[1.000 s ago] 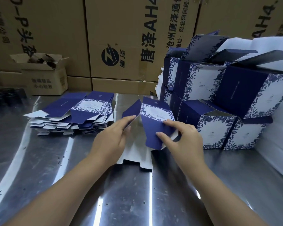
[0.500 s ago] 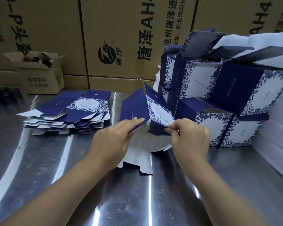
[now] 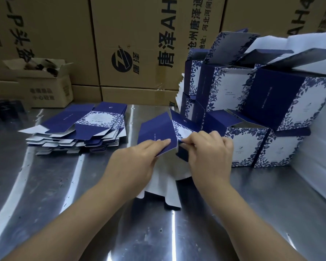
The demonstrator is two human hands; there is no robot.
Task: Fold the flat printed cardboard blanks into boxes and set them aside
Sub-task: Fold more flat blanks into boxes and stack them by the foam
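Observation:
A navy and white floral cardboard blank point(image 3: 158, 129) stands half folded on the steel table point(image 3: 45, 194), its white inner flaps spread toward me. My left hand point(image 3: 134, 162) lies with straight fingers along its navy panel. My right hand point(image 3: 209, 153) pinches the edge of the floral panel beside it. A stack of flat blanks point(image 3: 79, 129) lies to the left. Several folded boxes point(image 3: 252, 113) are piled at the right, lids open.
Big brown shipping cartons point(image 3: 139, 44) wall the back. A small open carton point(image 3: 43, 83) with dark items sits back left. Dark objects point(image 3: 4, 110) lie at the far left edge. White sheeting point(image 3: 320, 176) covers the right side.
The blank has been raised from flat into a peaked fold. My hands have drawn closer together at its middle; the right hand has curled into a pinch on the floral panel.

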